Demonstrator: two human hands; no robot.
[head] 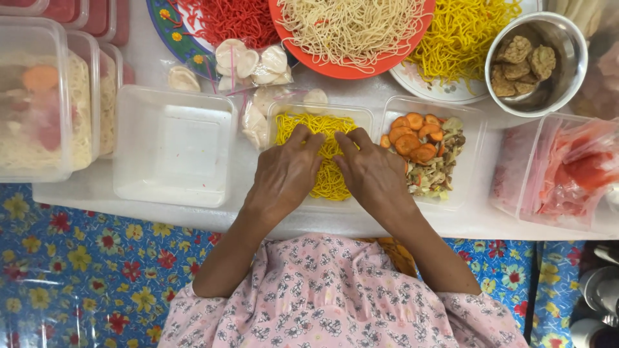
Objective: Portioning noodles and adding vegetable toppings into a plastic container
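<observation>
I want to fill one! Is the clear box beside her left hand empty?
Empty: the clear box left of the left hand shows only its bare bottom.

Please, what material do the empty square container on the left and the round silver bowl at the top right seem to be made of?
The empty square container looks like thin clear plastic with a slightly frosted finish: the white surface shows through its walls and its rim is soft-edged. The round silver bowl seems to be metal, probably stainless steel: its wall is grey, glossy and reflective. It holds brownish pieces.
</observation>
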